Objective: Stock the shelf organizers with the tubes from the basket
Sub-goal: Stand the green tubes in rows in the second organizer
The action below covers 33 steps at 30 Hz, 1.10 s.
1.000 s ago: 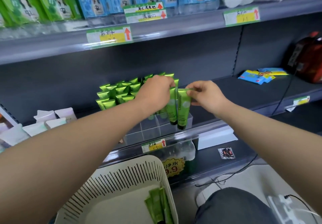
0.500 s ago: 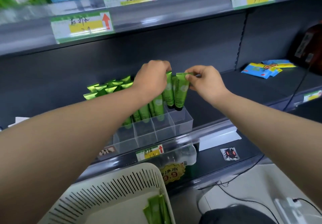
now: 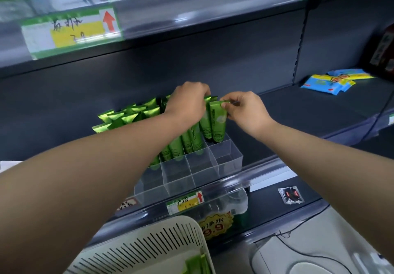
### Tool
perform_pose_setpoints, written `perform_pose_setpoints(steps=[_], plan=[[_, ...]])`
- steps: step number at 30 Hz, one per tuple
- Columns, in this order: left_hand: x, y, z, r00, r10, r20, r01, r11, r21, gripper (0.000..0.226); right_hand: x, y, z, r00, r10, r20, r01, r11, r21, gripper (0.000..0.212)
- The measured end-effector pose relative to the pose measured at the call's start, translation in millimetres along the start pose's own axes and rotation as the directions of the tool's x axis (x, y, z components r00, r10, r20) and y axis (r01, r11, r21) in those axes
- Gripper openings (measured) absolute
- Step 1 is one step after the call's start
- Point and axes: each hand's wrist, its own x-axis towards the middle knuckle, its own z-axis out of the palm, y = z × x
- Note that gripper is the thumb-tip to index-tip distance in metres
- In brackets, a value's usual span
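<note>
Step in hand: seating one tube in the organizer.

- R hand (image 3: 245, 111) at 1 o'clock of frame centre. Fingers (image 3: 229, 103) pinch the crimped top of the tube (image 3: 218, 122). Tube upright, cap down, cap end at the rim of a far-right cell of the clear organizer (image 3: 226, 160). How deep it sits: can't tell.
- L hand (image 3: 187, 103) at 11 o'clock, just beside R hand, knuckles to camera. Fingers curled over tops of the stocked tubes (image 3: 128, 115). Can't tell if it grips one or only holds the row back.
- Basket (image 3: 149, 246) at 6-7 o'clock, low in frame, spare tubes (image 3: 198, 263) inside.

Progress, est.: mid-task. Back rows full; front cells at 6 o'clock of the hands open.

Next move prob. needs a straight push down till the cap bottoms, then release of the pinch. L hand then lets the row go w/o tipping it. After that, reach down to the basket.

Edges / room:
- Cell dividers thin and clear, so the cap could catch on one.
- Organizer front sits near the shelf lip, price tag (image 3: 185, 203) just below.
- Upper shelf (image 3: 191, 26) overhangs at 12 o'clock. Headroom over tube tops looks enough.
- Shelf (image 3: 309, 111) bare at 3 o'clock. Blue packets (image 3: 332, 81) at 2 o'clock, well apart, so room for R hand's swing.
- L forearm crosses the organizer's left cells and blocks them.
</note>
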Motion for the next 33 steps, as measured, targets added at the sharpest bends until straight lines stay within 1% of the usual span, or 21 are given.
perform_pose_setpoints(steps=[4,11,18,24,27,30,33], plan=[[1,-4,10,1.000,-0.002,0.026,0.002,1.000,0.005,0.039,2,6,8,0.998,0.037,0.050,-0.036,0.999,-0.021,0.016],[-2,-9,24,0.999,0.015,0.046,-0.016,0.999,0.031,0.041,3,6,17,0.994,0.057,0.094,-0.052,0.997,-0.050,0.023],[-6,-11,26,0.995,0.076,0.071,-0.081,0.994,0.070,0.046,-1,-2,17,0.997,0.044,0.063,-0.030,0.979,-0.202,0.028],[-21,-17,14,0.988,0.123,0.091,-0.131,0.988,0.085,0.046,-8,-4,19,0.994,0.075,0.078,-0.051,0.960,-0.276,0.036],[-32,-17,5,0.982,0.144,0.126,-0.160,0.978,0.135,0.049,-14,-10,20,0.994,0.033,0.102,0.001,0.947,-0.320,0.044],[-43,-17,-6,0.974,0.129,0.189,-0.172,0.958,0.232,0.062,-23,-19,22,0.991,-0.011,0.136,0.056,0.940,-0.337,0.059],[-56,-17,-19,0.970,0.083,0.228,-0.149,0.945,0.290,0.071,-35,-30,24,0.987,0.018,0.160,0.051,0.907,-0.418,0.067]])
